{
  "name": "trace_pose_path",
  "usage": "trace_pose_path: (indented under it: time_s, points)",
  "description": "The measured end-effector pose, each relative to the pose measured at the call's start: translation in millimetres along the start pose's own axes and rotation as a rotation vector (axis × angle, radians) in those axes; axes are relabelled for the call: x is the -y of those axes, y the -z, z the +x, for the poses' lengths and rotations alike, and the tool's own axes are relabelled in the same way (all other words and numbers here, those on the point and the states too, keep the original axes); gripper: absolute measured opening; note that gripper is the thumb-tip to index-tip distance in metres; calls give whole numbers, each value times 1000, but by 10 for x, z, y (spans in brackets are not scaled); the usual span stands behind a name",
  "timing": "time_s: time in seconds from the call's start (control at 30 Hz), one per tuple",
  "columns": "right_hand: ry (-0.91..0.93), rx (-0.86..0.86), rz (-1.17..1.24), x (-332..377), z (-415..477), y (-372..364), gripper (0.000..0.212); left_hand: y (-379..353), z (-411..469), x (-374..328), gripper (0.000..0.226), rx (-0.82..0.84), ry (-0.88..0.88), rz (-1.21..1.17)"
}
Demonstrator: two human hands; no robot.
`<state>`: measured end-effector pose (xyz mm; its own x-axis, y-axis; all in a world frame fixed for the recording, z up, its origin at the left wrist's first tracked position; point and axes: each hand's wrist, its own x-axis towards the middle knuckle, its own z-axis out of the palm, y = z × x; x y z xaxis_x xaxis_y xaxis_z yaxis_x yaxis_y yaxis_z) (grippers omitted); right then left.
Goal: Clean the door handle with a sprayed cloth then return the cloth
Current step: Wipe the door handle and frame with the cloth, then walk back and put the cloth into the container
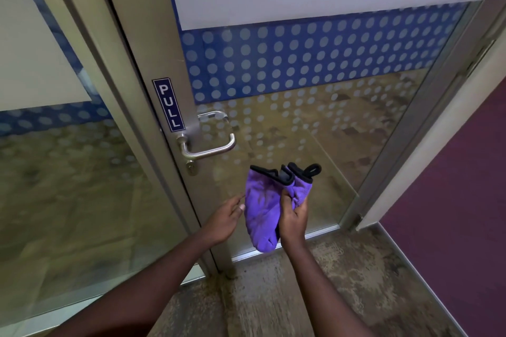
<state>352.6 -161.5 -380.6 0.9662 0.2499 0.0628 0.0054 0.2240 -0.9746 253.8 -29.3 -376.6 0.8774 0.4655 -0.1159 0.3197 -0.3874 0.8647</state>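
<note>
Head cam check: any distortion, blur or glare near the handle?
Head view: wide-angle bowing bends the door frame toward the edges; door handle and PULL sign are sharp, with soft highlights only; cloth evenly lit; floor texture softens toward the bottom edge.

Glass door (pixel 342 139) with blue dotted band (pixel 301 63), mottled brown floor (pixel 356 295), purple wall (pixel 460 186)

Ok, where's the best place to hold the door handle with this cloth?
Probably the straight horizontal bar of the door handle, wrapping the purple cloth round it from the front and below: the bar stands off the door, and the cloth is held just below it.
</note>
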Motion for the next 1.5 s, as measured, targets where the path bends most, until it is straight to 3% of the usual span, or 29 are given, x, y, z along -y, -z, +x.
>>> trace_pose_path:
  time_s: [0.2,0.57,0.7,1.03,1.33,1.5]
  points:
    - [-27,-35,189,-51,-31,52,37,-208,-56,-43,41,21,58,-120]
    - [-21,-74,326,-95,-171,430,40,-545,-101,-60,37,57,76,-81]
    - [-27,-112,371,-107,-248,611,41,-731,-126,-77,20,-2,312,-112]
    - [55,-204,327,20,-666,858,39,-1003,-440,-212,52,388,865,-737]
    - [122,-452,339,143,-1230,731,48,-921,-784,-152,57,430,889,-1094]
    - [112,-548,257,148,-1718,736,30,-809,-957,-81,47,570,858,-1111]
